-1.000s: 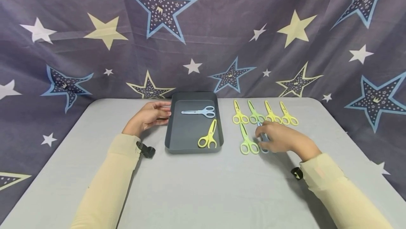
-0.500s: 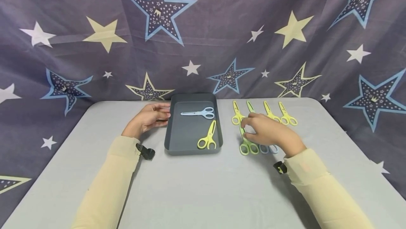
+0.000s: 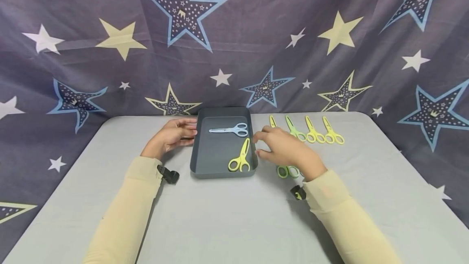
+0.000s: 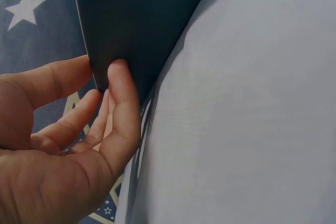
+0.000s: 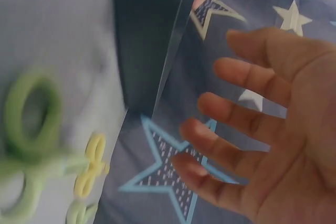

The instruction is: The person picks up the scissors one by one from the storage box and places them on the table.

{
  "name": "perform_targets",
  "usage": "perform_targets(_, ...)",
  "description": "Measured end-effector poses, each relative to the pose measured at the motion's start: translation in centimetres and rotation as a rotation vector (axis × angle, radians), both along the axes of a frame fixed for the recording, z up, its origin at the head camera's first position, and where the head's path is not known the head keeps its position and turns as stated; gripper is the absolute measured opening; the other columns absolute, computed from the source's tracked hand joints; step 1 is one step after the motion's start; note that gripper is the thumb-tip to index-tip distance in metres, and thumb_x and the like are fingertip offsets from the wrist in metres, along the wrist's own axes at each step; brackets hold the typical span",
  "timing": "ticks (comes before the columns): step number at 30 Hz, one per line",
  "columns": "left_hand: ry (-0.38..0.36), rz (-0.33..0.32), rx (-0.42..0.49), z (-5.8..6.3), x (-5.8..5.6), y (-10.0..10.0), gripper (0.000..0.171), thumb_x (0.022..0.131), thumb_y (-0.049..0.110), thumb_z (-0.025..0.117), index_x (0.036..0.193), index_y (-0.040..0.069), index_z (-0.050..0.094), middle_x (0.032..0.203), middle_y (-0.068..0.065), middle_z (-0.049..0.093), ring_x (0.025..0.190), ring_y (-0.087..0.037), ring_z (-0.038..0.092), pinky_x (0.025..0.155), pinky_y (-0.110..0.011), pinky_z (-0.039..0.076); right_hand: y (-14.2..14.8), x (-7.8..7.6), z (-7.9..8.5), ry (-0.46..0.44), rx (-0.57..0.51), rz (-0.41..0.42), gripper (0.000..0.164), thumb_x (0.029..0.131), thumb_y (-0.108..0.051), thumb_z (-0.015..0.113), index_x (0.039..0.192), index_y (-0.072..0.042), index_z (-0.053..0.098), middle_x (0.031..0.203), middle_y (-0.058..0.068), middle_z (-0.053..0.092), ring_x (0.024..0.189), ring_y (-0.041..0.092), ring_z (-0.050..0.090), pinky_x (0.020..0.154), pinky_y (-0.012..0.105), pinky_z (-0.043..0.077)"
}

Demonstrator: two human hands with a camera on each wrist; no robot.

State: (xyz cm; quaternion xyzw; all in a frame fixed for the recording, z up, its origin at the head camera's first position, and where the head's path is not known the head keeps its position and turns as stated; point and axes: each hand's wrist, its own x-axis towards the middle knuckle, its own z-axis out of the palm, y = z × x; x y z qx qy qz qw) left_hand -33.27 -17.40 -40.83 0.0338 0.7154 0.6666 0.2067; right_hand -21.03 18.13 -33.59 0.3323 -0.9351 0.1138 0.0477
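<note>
My left hand (image 3: pixel 174 136) is at the left wall of a dark grey tray (image 3: pixel 195 150), fingertips touching its outer side; the left wrist view shows them against the tray wall (image 4: pixel 131 19). My right hand (image 3: pixel 282 148) is beside the tray's right rim, with nothing in its fingers. In the right wrist view the fingers of this hand (image 5: pixel 283 119) are spread apart. Inside the tray lie blue scissors (image 3: pixel 223 130) and yellow scissors (image 3: pixel 239 159). Green scissors (image 3: pixel 288 169) lie partly hidden under my right hand; the blue pair beside them is almost fully covered.
At the back right, a row on the grey tabletop (image 3: pixel 220 215) holds yellow scissors (image 3: pixel 272 121), green scissors (image 3: pixel 290 123) and two more yellow pairs. A star-patterned curtain (image 3: pixel 234 32) hangs directly behind the table.
My right hand has moved left, from over the blue scissors, past the green ones, to the tray's right rim. My left hand and the scissors have stayed in place.
</note>
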Motion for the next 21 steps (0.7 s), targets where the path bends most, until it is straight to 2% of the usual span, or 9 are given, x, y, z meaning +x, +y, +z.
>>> perform_targets(3, 0.003, 0.000, 0.000, 0.0, 0.1, -0.1, 0.062, 0.099, -0.007, 0.056, 0.157, 0.002, 0.036, 0.144, -0.023, 0.048, 0.101, -0.014, 0.064, 0.086, -0.031, 0.060, -1.7, 0.1, 0.1, 0.017, 0.004, -0.016, 0.030, 0.095, -0.025, 0.071, 0.121, -0.011, 0.071, 0.111, 0.006, 0.065, 0.094, 0.023, 0.061, 0.084, 0.041, 0.054)
perform_targets(9, 0.003, -0.003, 0.001, -0.1, 0.1, -0.2, 0.062, 0.099, -0.007, 0.056, 0.157, 0.001, 0.035, 0.146, -0.024, 0.047, 0.102, -0.014, 0.064, 0.086, -0.031, 0.060, -4.5, -0.1, 0.1, 0.011, 0.006, -0.003, 0.030, 0.098, -0.027, 0.069, 0.123, -0.011, 0.069, 0.115, 0.007, 0.065, 0.098, 0.026, 0.060, 0.092, 0.043, 0.051)
perform_targets(13, 0.004, -0.008, 0.000, -0.1, 0.0, -0.1, 0.062, 0.099, -0.007, 0.056, 0.157, 0.001, 0.035, 0.147, -0.025, 0.046, 0.102, -0.014, 0.064, 0.087, -0.031, 0.060, -5.6, -0.2, -0.1, 0.014, 0.001, 0.004, 0.028, 0.098, -0.026, 0.068, 0.121, -0.010, 0.070, 0.113, 0.008, 0.066, 0.095, 0.026, 0.060, 0.092, 0.042, 0.051)
perform_targets(21, 0.005, -0.007, 0.003, 0.0, 0.1, -0.1, 0.062, 0.099, -0.008, 0.055, 0.157, 0.000, 0.035, 0.146, -0.024, 0.046, 0.102, -0.014, 0.064, 0.086, -0.031, 0.060, -7.0, -0.6, -1.1, -0.001, 0.033, 0.030, 0.029, 0.098, -0.026, 0.068, 0.121, -0.009, 0.070, 0.115, 0.009, 0.067, 0.102, 0.026, 0.065, 0.094, 0.042, 0.054)
